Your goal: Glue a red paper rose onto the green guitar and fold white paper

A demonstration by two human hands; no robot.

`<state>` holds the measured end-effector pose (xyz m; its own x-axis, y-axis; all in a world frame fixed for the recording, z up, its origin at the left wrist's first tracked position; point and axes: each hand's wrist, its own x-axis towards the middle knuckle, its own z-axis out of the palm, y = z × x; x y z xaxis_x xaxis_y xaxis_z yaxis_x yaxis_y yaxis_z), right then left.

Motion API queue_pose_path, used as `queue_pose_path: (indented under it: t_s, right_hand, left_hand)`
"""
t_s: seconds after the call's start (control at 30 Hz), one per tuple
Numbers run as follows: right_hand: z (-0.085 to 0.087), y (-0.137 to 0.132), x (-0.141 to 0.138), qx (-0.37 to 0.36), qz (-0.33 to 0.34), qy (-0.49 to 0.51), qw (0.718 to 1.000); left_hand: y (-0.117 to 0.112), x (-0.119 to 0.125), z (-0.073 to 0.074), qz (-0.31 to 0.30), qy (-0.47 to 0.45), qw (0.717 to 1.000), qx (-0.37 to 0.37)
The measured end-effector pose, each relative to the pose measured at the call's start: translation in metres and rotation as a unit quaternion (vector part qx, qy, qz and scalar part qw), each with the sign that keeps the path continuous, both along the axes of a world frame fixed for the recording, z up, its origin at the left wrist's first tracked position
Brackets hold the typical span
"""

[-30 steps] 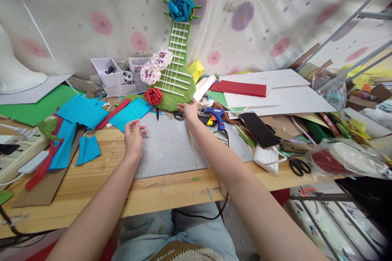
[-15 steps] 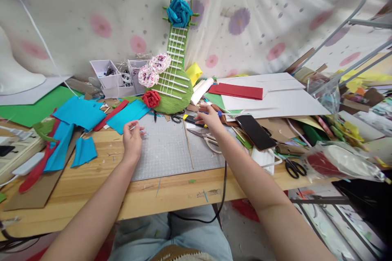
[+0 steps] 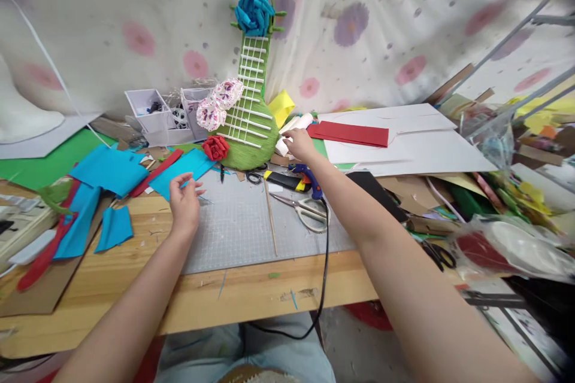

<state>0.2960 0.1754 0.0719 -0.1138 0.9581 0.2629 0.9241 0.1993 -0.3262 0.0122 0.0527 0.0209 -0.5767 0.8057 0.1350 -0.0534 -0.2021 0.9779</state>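
Observation:
My left hand (image 3: 185, 203) hovers over the left part of the grey cutting mat (image 3: 224, 245), fingers loosely bent and apart; I make out nothing held in it. My right hand (image 3: 300, 143) reaches to the white rolls (image 3: 302, 124) beside the green guitar-shaped craft (image 3: 251, 152), its fingertips at the rolls. Whether they touch is unclear. Below that hand lie a blue glue gun (image 3: 311, 181) with a black cord, a black-and-yellow utility knife (image 3: 287, 181) and scissors (image 3: 309, 212). A thin stick (image 3: 271, 218) lies on the mat.
Blue crepe paper (image 3: 112, 169) and a red strip (image 3: 157, 172) lie at left. White organizer boxes (image 3: 150, 112) stand behind. At right are a white board (image 3: 431, 158) with red folded paper (image 3: 350, 133), a black phone (image 3: 375, 191), black-handled scissors (image 3: 442, 256) and a plastic bag (image 3: 507, 245).
My right hand has moved up and away from above the glue gun and knife to the white rolls. My left hand has barely moved. The view has shifted slightly.

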Motion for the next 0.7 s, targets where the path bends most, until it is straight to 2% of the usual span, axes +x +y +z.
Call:
queue_pose_path:
  t_s: [0.1, 0.23, 0.37, 0.53, 0.7]
  right_hand:
    - [-0.006, 0.036, -0.010, 0.000, 0.015, -0.043, 0.999]
    - [-0.012, 0.060, -0.017, -0.054, -0.053, -0.084, 0.994]
    - [-0.015, 0.065, -0.019, -0.065, -0.085, -0.089, 0.990]
    - [-0.018, 0.068, -0.024, -0.025, -0.109, -0.108, 0.988]
    - [-0.015, 0.070, -0.012, -0.015, -0.210, -0.021, 0.977]
  left_hand:
    - [-0.003, -0.002, -0.006, 0.013, 0.005, 1.000, -0.011]
    - [-0.004, -0.009, -0.007, 0.030, 0.013, 0.999, -0.008]
    - [-0.004, -0.011, -0.008, 0.028, 0.019, 0.999, -0.011]
    - [-0.005, -0.011, -0.009, 0.026, 0.026, 0.999, -0.014]
    - [-0.007, -0.013, -0.006, 0.033, 0.028, 0.999, -0.017]
